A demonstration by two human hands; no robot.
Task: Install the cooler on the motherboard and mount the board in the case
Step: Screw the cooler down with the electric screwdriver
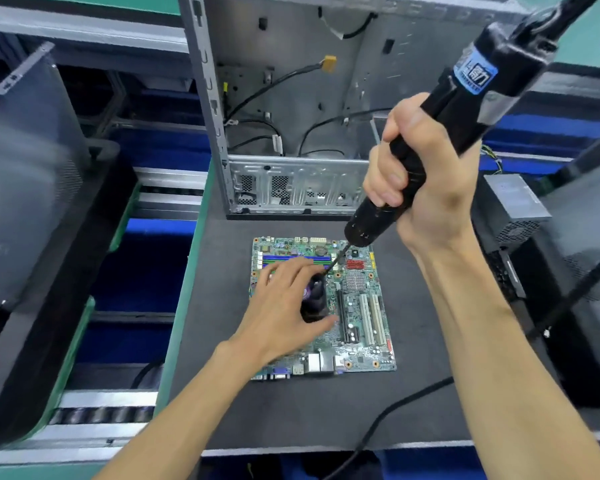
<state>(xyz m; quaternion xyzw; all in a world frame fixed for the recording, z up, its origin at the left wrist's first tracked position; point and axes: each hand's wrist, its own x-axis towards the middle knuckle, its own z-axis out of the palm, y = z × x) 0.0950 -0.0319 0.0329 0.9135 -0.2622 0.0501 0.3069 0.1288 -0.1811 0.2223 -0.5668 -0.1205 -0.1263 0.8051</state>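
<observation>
Black and squat, the small fan cooler sits on the green printed motherboard, which lies flat on the dark mat before the open grey steel case. I steady it with my left hand, fingers curled round its sides; I judge it light, rigid, best gripped by the housing. My right hand clenches the black electric screwdriver, bit angled toward the cooler's edge.
</observation>
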